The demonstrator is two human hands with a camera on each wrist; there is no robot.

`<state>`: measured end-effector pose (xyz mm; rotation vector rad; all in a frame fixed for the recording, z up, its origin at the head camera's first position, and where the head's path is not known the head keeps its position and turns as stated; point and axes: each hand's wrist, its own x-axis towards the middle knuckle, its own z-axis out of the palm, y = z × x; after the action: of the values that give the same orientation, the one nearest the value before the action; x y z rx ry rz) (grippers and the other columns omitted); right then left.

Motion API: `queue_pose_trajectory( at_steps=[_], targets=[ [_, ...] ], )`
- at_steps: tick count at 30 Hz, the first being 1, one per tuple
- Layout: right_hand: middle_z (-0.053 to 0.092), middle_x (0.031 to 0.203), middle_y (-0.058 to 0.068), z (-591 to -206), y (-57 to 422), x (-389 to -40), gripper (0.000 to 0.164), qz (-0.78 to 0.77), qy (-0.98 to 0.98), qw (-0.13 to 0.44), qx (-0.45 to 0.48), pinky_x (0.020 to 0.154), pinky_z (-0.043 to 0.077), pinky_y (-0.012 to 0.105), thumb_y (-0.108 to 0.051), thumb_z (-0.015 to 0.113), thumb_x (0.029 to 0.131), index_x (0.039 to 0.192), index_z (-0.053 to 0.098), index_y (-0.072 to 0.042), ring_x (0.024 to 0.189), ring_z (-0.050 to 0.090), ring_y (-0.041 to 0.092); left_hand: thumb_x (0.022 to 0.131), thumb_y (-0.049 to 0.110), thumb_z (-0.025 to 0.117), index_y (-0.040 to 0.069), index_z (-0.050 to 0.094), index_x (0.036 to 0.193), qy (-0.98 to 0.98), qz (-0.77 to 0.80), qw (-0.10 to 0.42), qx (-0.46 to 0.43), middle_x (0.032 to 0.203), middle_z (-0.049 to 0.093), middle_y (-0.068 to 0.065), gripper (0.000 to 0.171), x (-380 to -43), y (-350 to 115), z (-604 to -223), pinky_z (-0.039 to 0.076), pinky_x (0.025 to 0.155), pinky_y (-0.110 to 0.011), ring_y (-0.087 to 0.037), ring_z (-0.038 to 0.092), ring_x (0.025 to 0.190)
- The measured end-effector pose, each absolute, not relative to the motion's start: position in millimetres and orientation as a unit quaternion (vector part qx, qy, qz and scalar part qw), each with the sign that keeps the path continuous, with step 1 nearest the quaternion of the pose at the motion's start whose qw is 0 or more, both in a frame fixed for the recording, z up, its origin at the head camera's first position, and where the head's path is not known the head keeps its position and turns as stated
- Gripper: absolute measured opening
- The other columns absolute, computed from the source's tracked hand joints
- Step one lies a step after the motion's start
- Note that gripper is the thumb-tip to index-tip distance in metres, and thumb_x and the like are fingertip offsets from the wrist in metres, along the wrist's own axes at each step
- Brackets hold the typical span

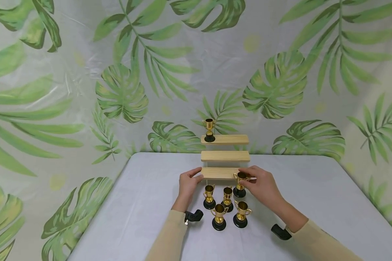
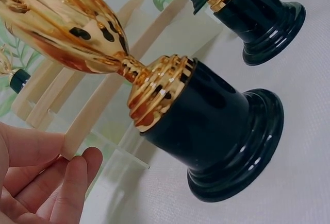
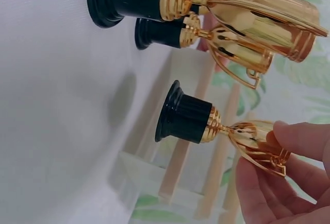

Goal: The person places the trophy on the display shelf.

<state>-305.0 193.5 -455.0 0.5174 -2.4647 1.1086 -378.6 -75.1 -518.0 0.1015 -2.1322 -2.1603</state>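
A small gold trophy cup (image 1: 239,192) with a black base hangs from my right hand (image 1: 264,185), whose thumb and fingers pinch the cup part by its rim. In the right wrist view the black base (image 3: 188,118) is off the tablecloth, with a shadow beside it. My left hand (image 1: 187,185) pinches the left end of the lowest wooden step (image 1: 217,173) of a three-step stand. Another trophy (image 1: 209,137) stands upright at the left end of the top step. The middle step (image 1: 225,156) is bare.
Several more trophies stand upright in front of the stand, among them a rear left one (image 1: 209,203) and a front right one (image 1: 240,219). They sit between my forearms on the white tablecloth (image 1: 150,203). A leaf-patterned curtain (image 1: 215,72) hangs behind the table.
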Motion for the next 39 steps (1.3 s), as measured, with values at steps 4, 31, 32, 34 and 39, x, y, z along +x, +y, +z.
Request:
queue_pose_trajectory(
  at_steps=[4,31,32,34,39],
  targets=[
    [0.069,0.105,-0.001,-452,194,-304,0.040,0.396,-0.878,0.197,0.185,0.074,0.060,0.024,-0.008,0.083,0.084,0.122,0.073,-0.006,0.088,0.069,0.015,0.086,0.001,0.074,0.007,0.076,0.117,-0.697,-0.714,0.055,0.029,0.130,0.065,-0.013,0.031,-378,-76,-518,0.058,0.085,-0.032,-0.030,0.058,0.123],
    [0.069,0.109,-0.001,-433,194,-305,0.038,0.394,-0.872,0.221,0.188,0.072,0.060,0.026,-0.007,0.083,0.084,0.120,0.074,-0.012,0.093,0.068,0.017,0.087,0.001,0.074,0.006,0.076,0.117,-0.693,-0.719,0.052,0.026,0.130,0.065,-0.013,0.031,-378,-76,-517,0.059,0.084,-0.031,-0.031,0.060,0.121],
    [0.069,0.109,-0.001,-432,194,-305,0.038,0.395,-0.872,0.221,0.187,0.072,0.060,0.026,-0.007,0.082,0.084,0.121,0.074,-0.012,0.093,0.068,0.017,0.087,0.001,0.074,0.006,0.076,0.117,-0.693,-0.719,0.052,0.027,0.130,0.066,-0.013,0.031,-378,-76,-517,0.059,0.084,-0.031,-0.030,0.062,0.119],
    [0.069,0.109,-0.001,-431,193,-305,0.038,0.397,-0.872,0.219,0.186,0.073,0.060,0.026,-0.008,0.082,0.085,0.121,0.073,-0.012,0.093,0.068,0.017,0.087,0.001,0.074,0.006,0.076,0.117,-0.692,-0.720,0.051,0.029,0.129,0.066,-0.013,0.031,-378,-75,-516,0.059,0.083,-0.031,-0.027,0.064,0.115],
    [0.069,0.107,-0.003,-430,193,-305,0.038,0.400,-0.872,0.215,0.182,0.073,0.060,0.026,-0.009,0.082,0.085,0.122,0.073,-0.013,0.094,0.068,0.017,0.087,0.002,0.074,0.006,0.076,0.117,-0.690,-0.722,0.049,0.031,0.129,0.066,-0.013,0.031,-378,-76,-516,0.059,0.082,-0.031,-0.021,0.067,0.108]
  ],
)
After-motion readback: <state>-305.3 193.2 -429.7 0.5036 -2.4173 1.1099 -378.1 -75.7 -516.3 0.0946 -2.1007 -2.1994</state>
